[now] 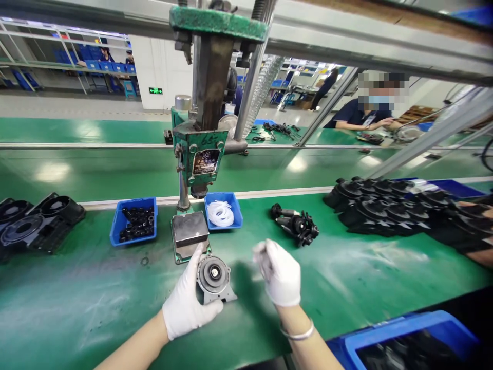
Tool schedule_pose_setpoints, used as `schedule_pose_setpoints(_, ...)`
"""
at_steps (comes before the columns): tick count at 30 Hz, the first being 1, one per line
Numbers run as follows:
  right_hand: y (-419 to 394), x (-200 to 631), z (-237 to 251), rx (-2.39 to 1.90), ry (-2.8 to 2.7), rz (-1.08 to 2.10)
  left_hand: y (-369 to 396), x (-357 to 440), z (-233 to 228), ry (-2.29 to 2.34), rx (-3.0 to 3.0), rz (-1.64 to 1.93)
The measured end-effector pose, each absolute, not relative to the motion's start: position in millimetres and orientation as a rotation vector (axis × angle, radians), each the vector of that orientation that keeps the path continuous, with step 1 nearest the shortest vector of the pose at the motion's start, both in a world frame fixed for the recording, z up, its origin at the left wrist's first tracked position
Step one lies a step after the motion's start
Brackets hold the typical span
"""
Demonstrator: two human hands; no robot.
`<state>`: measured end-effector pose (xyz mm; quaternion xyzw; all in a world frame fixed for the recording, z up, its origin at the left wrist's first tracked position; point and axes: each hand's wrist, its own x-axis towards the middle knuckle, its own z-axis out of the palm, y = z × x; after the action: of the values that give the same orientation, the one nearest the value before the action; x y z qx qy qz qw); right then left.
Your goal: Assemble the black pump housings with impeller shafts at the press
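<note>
The left hand [187,303] grips a round grey housing [214,277] on the counter [96,298], at 6 o'clock from the press [200,154]; the right hand [280,275], loosely curled, seems empty; finished black parts [385,205] lie at 2 o'clock, so work looks midway

A round grey metal housing with a black centre [214,277] is held by the white-gloved left hand [186,303] on the green work surface [96,303], just in front of the base plate of a green hand press [200,139]. The white-gloved right hand [280,273] is raised beside it, fingers curled (whether something small is pinched cannot be told). Behind are seen a blue tray of black rings [134,222], a blue tray of white tubing [223,210] and a black assembly [296,224].
</note>
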<state>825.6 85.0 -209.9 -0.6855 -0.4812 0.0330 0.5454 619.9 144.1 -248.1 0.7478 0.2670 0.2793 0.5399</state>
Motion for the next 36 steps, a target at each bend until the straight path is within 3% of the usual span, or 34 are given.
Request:
schedule_pose_setpoints(11, 198.0, 875.4, -207.8, -1.994, -1.473, -0.207, 146.5, 620.3, -261.4, 0.583, 1.777, 0.661)
schedule_pose_setpoints(20, 124.7, 846.1, -175.6, -1.719, -1.562, 0.088, 155.5, 604.0, -259.6, 0.603, 2.092, 0.868)
schedule_pose_setpoints(26, 86.9, 812.8, -194.8, -1.37, -1.848, 0.27, 168.6, 603.2, -245.9, 0.536, 2.345, 1.077)
schedule_pose_setpoints(30, 91.4, 813.4, -201.0, -1.315, -1.881, 0.255, 178.0, 603.6, -238.4, 0.325, 2.357, 1.005)
schedule_pose_setpoints(36, 78.2, 808.6, -199.9, -1.499, -1.913, 0.289, 182.4, 601.3, -232.2, 0.459, 2.36, 0.869)
